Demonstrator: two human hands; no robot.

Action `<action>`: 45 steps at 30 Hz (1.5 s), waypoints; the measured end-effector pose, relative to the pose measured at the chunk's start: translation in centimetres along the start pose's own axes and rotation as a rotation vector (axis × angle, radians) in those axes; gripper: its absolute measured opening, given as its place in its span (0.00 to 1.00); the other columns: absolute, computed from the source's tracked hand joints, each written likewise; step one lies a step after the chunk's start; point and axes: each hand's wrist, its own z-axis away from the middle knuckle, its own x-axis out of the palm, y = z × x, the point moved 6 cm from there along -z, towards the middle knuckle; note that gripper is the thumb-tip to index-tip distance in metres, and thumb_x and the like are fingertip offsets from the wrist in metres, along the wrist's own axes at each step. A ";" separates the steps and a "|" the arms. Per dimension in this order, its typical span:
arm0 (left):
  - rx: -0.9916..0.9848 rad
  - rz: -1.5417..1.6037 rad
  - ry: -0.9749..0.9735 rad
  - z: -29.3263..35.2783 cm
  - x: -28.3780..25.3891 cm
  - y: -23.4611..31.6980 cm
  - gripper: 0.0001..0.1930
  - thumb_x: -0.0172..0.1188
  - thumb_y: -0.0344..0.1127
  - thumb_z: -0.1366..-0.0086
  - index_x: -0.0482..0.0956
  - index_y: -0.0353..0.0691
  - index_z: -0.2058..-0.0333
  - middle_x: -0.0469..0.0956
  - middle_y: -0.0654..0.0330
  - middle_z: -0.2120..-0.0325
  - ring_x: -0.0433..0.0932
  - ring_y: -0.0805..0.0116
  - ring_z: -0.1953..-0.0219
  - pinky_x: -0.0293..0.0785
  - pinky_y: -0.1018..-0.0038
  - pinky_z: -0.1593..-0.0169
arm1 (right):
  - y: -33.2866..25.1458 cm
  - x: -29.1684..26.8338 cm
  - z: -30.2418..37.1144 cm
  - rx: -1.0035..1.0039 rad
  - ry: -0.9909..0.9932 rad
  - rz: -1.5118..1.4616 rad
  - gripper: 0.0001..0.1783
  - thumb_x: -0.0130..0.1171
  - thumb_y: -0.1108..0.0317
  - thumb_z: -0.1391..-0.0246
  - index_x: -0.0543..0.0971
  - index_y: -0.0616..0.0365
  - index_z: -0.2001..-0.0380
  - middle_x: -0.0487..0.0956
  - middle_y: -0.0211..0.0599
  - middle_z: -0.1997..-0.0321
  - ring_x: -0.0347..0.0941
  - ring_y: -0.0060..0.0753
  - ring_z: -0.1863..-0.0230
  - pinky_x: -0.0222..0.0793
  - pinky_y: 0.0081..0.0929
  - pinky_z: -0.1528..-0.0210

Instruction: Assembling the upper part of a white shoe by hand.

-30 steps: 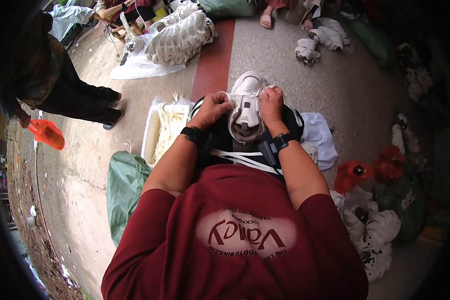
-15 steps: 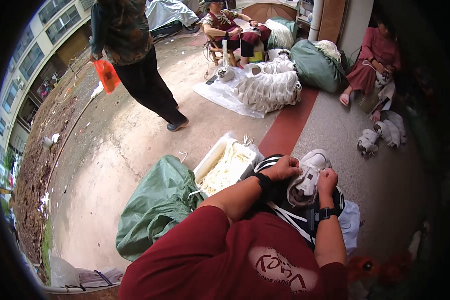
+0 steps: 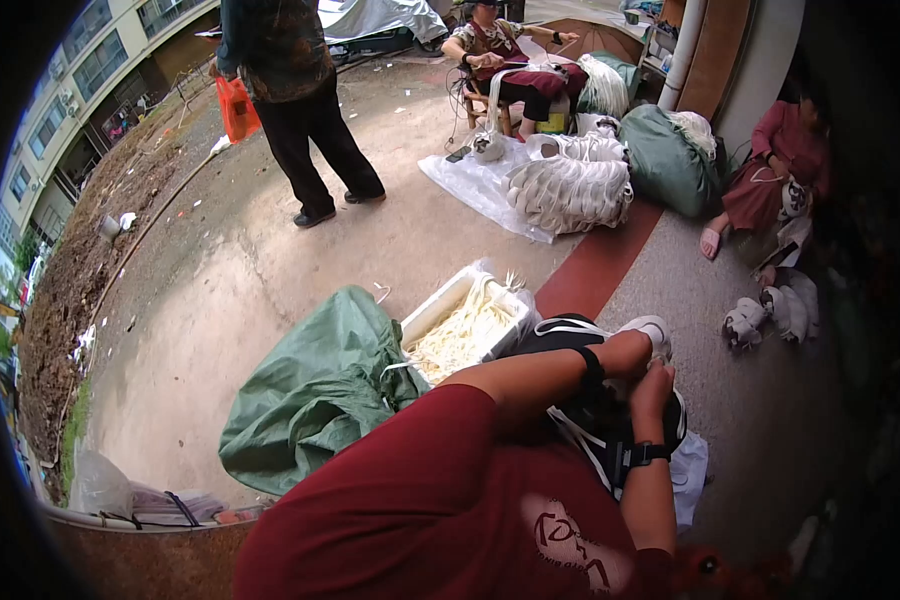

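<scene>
One orange bag (image 3: pixel 236 110) hangs from the hand of a standing person (image 3: pixel 295 100) at the far left, well apart from you. Nearer, a slumped green sack (image 3: pixel 305 390) lies just beside a white tub (image 3: pixel 437 310). The tub stands open on your left, probably to keep its loose cream laces (image 3: pixel 465 335) within easy reach. Beyond it, stacked white shoes (image 3: pixel 570 190) lie partly on a plastic sheet (image 3: pixel 460 175), which seems meant to keep them off the ground.

Your left hand (image 3: pixel 622 355) bends inward over the near part of a grey-white shoe (image 3: pixel 654 327), held in front of your lap. Your right hand (image 3: pixel 652 390) comes up close beside it, fingers drawn inward. You seem to bring both hands in from opposite sides so that the shoe stays steady between them. I cannot tell how far either grip is closed, or whether it has hold of the shoe or a lace: your hands hide the contact. The shoe's rounded toe points away from you, and its long axis appears to run outward from your lap; the heel end is hidden, so its exact lean is unclear.
</scene>
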 end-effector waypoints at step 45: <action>-0.360 0.820 0.226 0.4 -0.1 -9.5 0.05 0.60 0.20 0.51 0.75 0.34 0.74 0.75 0.64 0.80 0.73 0.76 0.78 0.70 0.81 0.73 | -3.5 -0.4 0.1 -0.152 0.066 -0.152 0.16 0.59 0.72 0.62 0.77 0.59 0.65 0.72 0.44 0.69 0.68 0.45 0.62 0.60 0.38 0.56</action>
